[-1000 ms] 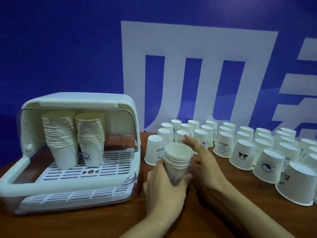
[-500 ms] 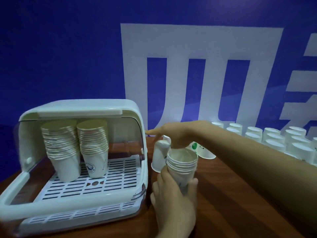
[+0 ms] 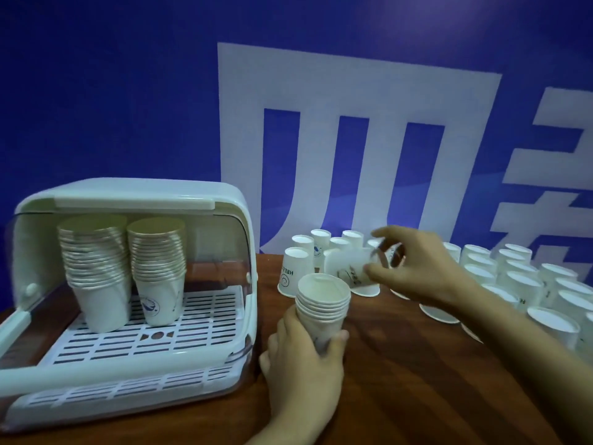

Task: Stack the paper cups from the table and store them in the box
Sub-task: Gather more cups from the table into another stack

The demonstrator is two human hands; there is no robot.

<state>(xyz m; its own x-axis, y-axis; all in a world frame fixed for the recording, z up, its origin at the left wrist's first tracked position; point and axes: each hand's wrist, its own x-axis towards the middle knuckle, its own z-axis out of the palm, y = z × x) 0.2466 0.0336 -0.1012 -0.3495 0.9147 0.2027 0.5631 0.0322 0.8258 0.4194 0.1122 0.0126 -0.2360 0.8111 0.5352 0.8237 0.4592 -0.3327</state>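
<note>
paper cups (image 3: pixel 526 277), white and tapered, stood upside down in rows at centre and right of frame, too many and too blurred to count. the left hand (image 3: pixel 305 364) gripped a nested stack (image 3: pixel 322 305) at lower centre. the right hand (image 3: pixel 414 268) pinched a single blurred cup (image 3: pixel 348 268) just above it. two tall stacks (image 3: pixel 125 271) sat inside the open white plastic box (image 3: pixel 134 197) at left, on its slotted tray. brown wooden table (image 3: pixel 401 380), blue wall (image 3: pixel 112 91).

Staged demo booth: blue lettered backdrop (image 3: pixel 128 91).
</note>
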